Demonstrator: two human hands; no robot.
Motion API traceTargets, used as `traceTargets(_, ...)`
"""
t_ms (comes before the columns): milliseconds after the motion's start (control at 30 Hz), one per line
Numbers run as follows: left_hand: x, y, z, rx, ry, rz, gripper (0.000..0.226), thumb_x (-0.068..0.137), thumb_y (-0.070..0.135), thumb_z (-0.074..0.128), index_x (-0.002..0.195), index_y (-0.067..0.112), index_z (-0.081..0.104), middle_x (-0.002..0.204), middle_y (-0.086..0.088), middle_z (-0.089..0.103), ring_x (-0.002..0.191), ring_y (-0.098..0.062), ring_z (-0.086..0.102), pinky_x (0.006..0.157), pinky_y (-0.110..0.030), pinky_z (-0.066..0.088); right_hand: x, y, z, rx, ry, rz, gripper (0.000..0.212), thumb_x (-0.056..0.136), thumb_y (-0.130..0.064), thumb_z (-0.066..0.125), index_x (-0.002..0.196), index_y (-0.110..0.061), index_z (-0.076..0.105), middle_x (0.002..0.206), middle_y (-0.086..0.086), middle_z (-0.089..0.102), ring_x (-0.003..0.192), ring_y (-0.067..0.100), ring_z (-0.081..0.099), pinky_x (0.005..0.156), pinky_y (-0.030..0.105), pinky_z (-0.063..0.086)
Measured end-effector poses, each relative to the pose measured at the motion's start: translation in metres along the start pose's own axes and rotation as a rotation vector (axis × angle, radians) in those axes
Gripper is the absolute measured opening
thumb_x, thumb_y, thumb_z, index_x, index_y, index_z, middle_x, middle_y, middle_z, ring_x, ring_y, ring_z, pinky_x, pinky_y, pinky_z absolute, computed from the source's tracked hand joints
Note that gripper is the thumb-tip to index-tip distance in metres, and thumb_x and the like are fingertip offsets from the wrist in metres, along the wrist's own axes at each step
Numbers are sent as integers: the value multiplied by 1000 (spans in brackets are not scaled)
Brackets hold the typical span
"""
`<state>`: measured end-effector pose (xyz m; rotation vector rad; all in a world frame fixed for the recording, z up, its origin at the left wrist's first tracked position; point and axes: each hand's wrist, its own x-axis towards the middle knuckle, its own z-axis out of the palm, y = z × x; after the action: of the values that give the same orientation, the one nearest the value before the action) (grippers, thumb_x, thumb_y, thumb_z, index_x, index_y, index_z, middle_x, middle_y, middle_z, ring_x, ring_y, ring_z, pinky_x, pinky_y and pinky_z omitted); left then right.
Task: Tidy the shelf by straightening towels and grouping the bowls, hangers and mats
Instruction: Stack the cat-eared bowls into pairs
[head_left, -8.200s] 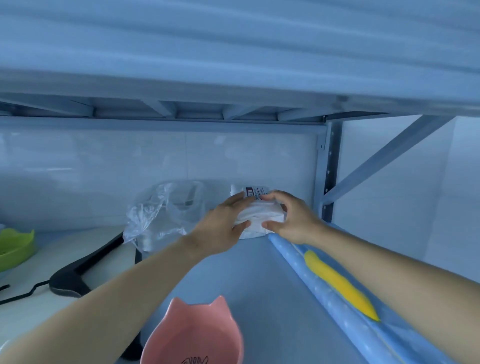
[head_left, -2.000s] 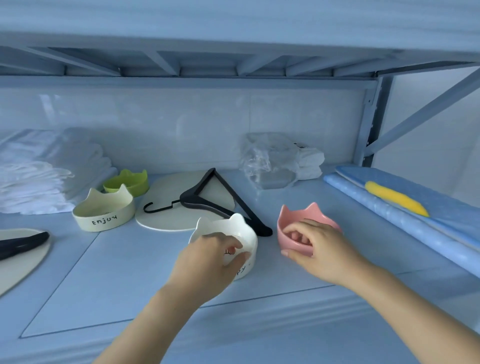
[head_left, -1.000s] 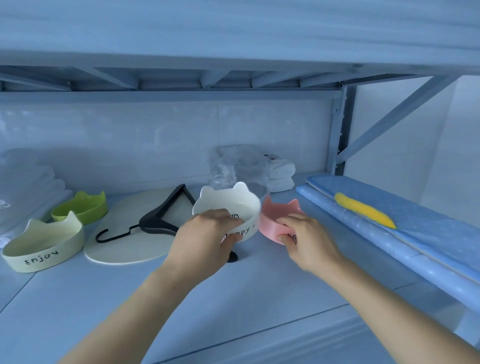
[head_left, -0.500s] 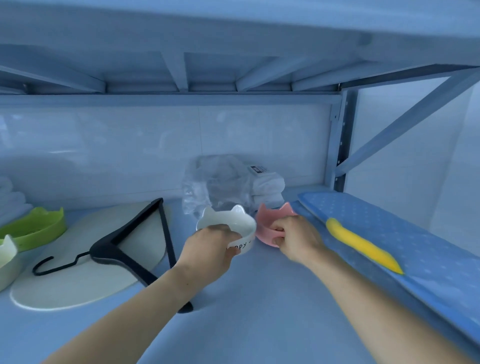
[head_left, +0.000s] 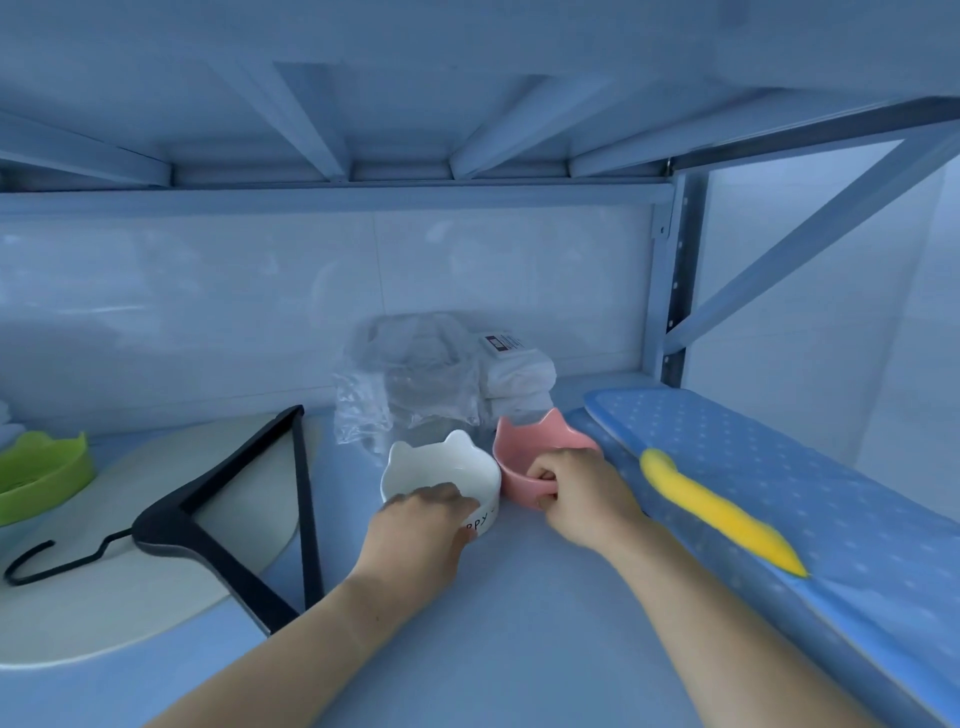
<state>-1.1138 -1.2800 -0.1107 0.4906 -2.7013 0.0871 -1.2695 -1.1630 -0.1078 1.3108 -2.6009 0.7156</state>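
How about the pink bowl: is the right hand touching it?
Touching. The head view shows the right hand gripping the pink bowl, fingers curled over its near rim and thumb outside.

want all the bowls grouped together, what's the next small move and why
Probably let go of both: the left hand grips the white bowl, the right hand the pink bowl, and they sit side by side. The green bowl lies far left.
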Motion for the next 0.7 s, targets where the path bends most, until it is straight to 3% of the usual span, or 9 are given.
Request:
traceTargets(267,-2,4,7,44,40,27,35,95,25,43,130,23,48,122,4,52,109,-20,54,85,-28,39,-7,0,-4,-1,-7,-10,18,76,-10,58,88,-22,62,89,-8,67,84,15,59,65,28,49)
traceTargets(367,-2,1,9,31,76,83,35,66,24,77,99,22,67,86,5,63,70,-16,65,57,-26,47,-9,-1,-5,3,-16,-25,16,75,-11,58,87,-21,62,86,-8,66,82,15,59,64,29,49)
traceTargets(433,-2,-1,12,77,84,105,46,47,22,82,90,23,68,71,8,60,53,-13,60,44,-22,43,-10,-2,-5,7,-25,-41,13,74,-12,57,85,-19,61,83,-6,66,80,16,59,63,31,50)
traceTargets(533,-3,-3,15,77,117,153,44,50,24,75,92,23,67,69,8,58,52,-14,59,44,-21,41,-13,-6,-4,10,-39,-63,8,75,-13,57,80,-18,58,80,-5,65,76,16,57,58,28,44)
traceTargets(700,-1,-4,15,66,131,83,34,51,27,86,80,27,69,64,10,60,51,-11,59,40,-21,40,-15,-6,-2,33,-26,-78,12,78,-20,57,68,-21,50,70,-7,60,67,16,52,51,27,35)
